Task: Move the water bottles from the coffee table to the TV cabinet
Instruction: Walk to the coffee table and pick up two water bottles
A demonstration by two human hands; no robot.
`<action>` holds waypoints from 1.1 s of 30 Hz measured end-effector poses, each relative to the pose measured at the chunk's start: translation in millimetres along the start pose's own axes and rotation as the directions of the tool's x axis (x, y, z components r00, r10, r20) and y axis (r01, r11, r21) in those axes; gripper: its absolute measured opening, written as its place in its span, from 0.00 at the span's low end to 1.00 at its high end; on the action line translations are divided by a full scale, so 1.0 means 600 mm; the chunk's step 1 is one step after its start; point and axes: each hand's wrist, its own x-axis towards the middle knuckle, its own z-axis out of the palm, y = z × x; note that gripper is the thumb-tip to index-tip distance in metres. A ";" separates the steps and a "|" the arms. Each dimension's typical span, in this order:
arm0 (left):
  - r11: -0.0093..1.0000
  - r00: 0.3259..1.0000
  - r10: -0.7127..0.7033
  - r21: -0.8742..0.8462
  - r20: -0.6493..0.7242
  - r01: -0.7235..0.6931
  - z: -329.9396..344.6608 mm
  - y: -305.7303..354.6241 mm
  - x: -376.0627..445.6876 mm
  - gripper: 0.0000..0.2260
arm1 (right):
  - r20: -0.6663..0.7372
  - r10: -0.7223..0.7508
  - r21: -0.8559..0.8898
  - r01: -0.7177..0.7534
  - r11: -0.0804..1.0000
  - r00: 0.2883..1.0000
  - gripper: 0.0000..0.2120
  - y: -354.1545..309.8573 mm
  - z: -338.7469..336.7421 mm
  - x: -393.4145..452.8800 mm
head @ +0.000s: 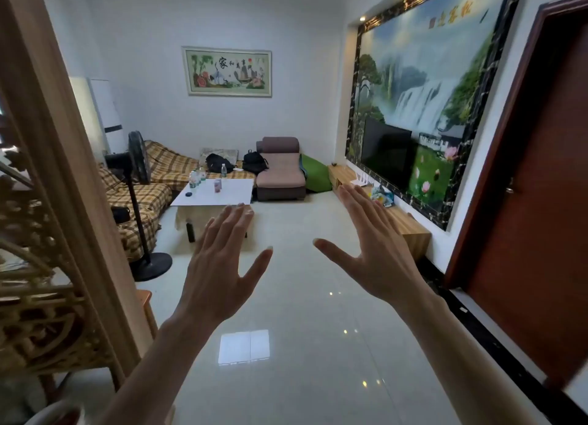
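Both hands raised, holding nothing.
Left hand (219, 265) and right hand (378, 252) spread straight fingers (237, 217); water bottles (195, 179) stand on the table (222, 195) far beyond them.

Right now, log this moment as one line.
stage: not started | left hand: open, empty | right hand: open, empty | water bottles: on coffee table | TV cabinet: no bottles visible

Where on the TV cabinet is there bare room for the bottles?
The TV cabinet top looks bare at its near end, nearer than the crumpled bag. Past the bag, under the TV, white items crowd it. Both hands, left hand and right hand, are empty.
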 end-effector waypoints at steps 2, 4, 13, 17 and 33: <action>1.000 1.000 -0.008 0.004 0.023 0.008 0.027 -0.011 0.021 0.35 | 0.005 0.024 0.006 -0.024 1.000 1.000 0.46 0.021 0.019 0.024; 1.000 1.000 -0.003 0.023 0.020 0.003 0.067 -0.029 0.049 0.34 | 0.007 0.026 -0.005 -0.026 1.000 1.000 0.46 0.051 0.044 0.054; 0.997 0.999 -0.042 0.065 -0.009 0.043 0.245 -0.096 0.224 0.33 | 0.000 -0.003 0.038 0.003 0.999 1.000 0.47 0.222 0.168 0.232; 0.993 0.997 -0.068 0.098 -0.030 0.071 0.309 -0.123 0.305 0.33 | 0.011 -0.020 0.046 0.020 0.999 1.000 0.47 0.293 0.216 0.317; 0.988 0.996 -0.090 0.125 -0.023 0.092 0.554 -0.320 0.555 0.33 | -0.049 -0.088 0.069 0.092 0.993 0.995 0.44 0.465 0.448 0.624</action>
